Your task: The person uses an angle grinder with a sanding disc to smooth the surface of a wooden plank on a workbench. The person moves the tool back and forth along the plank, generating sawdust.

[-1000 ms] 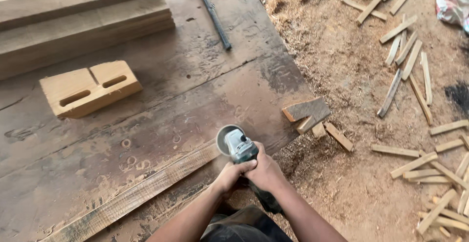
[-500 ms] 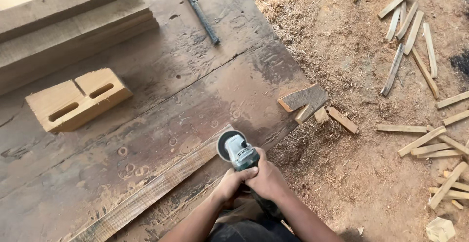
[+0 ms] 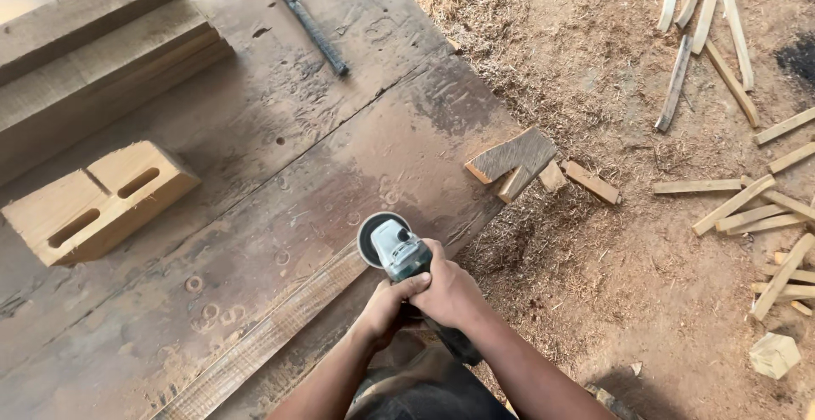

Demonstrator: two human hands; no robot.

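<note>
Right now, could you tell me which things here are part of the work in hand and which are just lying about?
In use:
- angle grinder, gripped by left hand and right hand
- rough narrow plank under its disc

Lying about:
- slotted wood block
- metal bar
- offcuts
- scattered sticks on sawdust

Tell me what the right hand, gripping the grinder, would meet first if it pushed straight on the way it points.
The right hand points up-left along the grinder. Past the disc there is only bare dusty board. The way looks free until the stacked planks, though depth is hard to judge.
</note>
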